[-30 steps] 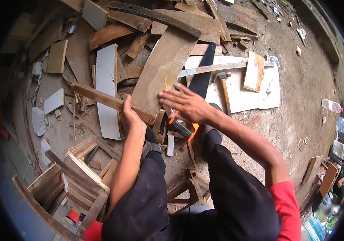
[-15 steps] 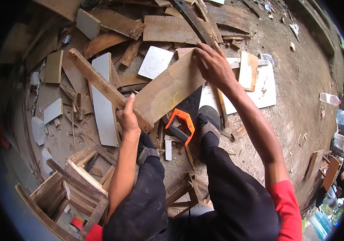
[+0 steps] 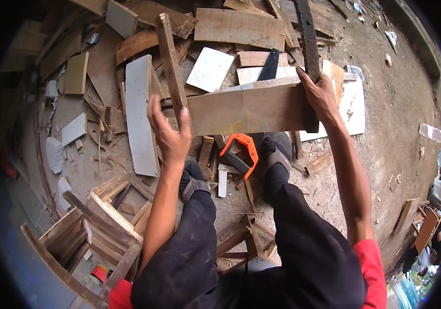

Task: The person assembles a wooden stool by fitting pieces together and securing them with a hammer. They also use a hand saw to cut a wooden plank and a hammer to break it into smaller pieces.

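A wooden frame is raised in front of me: a flat plywood board [image 3: 251, 110] joins a left wooden leg [image 3: 171, 59] and a darker right leg [image 3: 308, 41]. My right hand [image 3: 322, 98] is closed around the right leg where it meets the board's end. At the left leg's lower end, my left hand [image 3: 173, 138] has its fingers apart, its thumb close to or touching the wood. Below the board, between my feet, lies a handsaw with an orange and black handle [image 3: 251, 149]. Its dark blade [image 3: 269, 64] is partly hidden by the frame.
Wood scraps and white panels [image 3: 139, 113] litter the ground ahead and left. A small wooden frame [image 3: 122, 262] stands at the lower left with a red tin [image 3: 99, 273] inside. Another frame [image 3: 236, 239] sits between my legs. A plastic bottle [image 3: 431, 133] lies at right.
The frame has swung from a slant to nearly level, its legs now pointing away from me. My right hand moved right and lower; my left hand loosened and its fingers spread.
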Demonstrator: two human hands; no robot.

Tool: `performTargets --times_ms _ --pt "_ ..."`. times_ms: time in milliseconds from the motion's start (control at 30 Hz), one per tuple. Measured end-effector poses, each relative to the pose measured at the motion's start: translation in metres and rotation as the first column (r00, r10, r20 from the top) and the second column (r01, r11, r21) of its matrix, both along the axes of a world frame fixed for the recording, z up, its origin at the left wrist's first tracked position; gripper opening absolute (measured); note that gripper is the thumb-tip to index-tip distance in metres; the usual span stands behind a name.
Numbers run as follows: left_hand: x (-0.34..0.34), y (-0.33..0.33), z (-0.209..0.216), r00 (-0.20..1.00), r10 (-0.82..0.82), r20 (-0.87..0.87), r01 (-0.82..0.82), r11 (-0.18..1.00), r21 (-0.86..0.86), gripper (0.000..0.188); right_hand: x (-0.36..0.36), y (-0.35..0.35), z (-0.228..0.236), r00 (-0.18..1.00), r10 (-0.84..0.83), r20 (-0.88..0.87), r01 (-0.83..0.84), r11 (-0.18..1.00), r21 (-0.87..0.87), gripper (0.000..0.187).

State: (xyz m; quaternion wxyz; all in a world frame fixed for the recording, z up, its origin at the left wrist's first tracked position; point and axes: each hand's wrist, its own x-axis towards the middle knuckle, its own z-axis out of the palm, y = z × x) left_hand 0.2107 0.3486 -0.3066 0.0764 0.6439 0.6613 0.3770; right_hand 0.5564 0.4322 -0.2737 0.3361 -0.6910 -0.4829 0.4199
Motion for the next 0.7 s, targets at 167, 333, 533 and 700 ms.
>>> performTargets --times_ms 167,333,533,700 --pt "0.034 -0.012 -0.028 0.819 -0.345 -0.458 0.203 0.921 -0.332 0.075 -0.018 -0.019 0.048 0.994 -0.037 -0.102 0.070 0.937 0.342 0.030" --pt "0.040 -0.013 -0.013 0.930 -0.340 -0.138 0.239 0.847 -0.475 0.050 -0.036 -0.045 0.092 0.970 -0.233 0.064 0.163 0.826 0.539 0.033" --pt "-0.001 -0.051 0.059 0.946 -0.321 0.039 0.274 0.732 -0.623 0.036 -0.043 -0.048 0.106 0.982 -0.180 0.054 0.067 0.605 0.793 0.028" --pt "-0.017 -0.070 0.133 0.951 -0.282 0.126 0.304 0.786 -0.539 0.037 -0.038 -0.029 0.085 0.932 -0.137 0.336 -0.222 0.518 0.826 0.033"
